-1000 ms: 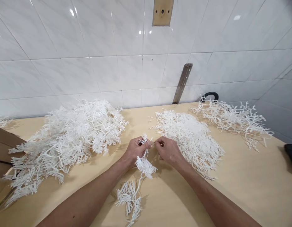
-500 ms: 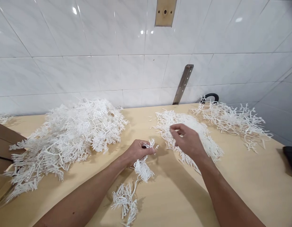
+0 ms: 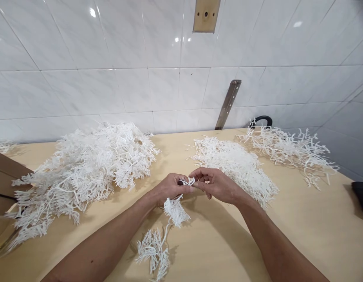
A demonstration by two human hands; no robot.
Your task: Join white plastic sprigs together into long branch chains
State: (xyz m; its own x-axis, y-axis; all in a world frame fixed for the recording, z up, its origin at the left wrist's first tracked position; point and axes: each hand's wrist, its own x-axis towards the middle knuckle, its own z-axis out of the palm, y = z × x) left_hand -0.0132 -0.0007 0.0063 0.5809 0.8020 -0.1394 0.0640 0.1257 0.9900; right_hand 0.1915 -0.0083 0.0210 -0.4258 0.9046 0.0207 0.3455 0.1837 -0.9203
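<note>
My left hand (image 3: pixel 177 186) is closed around one end of a branching white plastic sprue (image 3: pixel 176 212). Thin white prongs stick up between its thumb and fingers, while the rest of the sprue trails down over the tabletop toward me. Thumb and forefinger of my right hand (image 3: pixel 212 183) pinch the prongs at the left thumb's tip, so the two hands meet. Exactly which prong the right hand grips is too small to tell. Just behind the right hand lies a heap of small loose white plastic sticks (image 3: pixel 237 156).
A large pile of prong-covered white sprues (image 3: pixel 102 160) spreads over the left of the table (image 3: pixel 222 243). Barer branched white runners (image 3: pixel 287 147) lie at back right, near a black curved handle (image 3: pixel 263 118). A cardboard box (image 3: pixel 8 176) stands at far left, a black object (image 3: pixel 361 197) at far right.
My right hand has come left and down from over the loose sticks to the sprue and pinches its prongs. My left hand stays in place; the trailing sprue has shifted slightly left.
</note>
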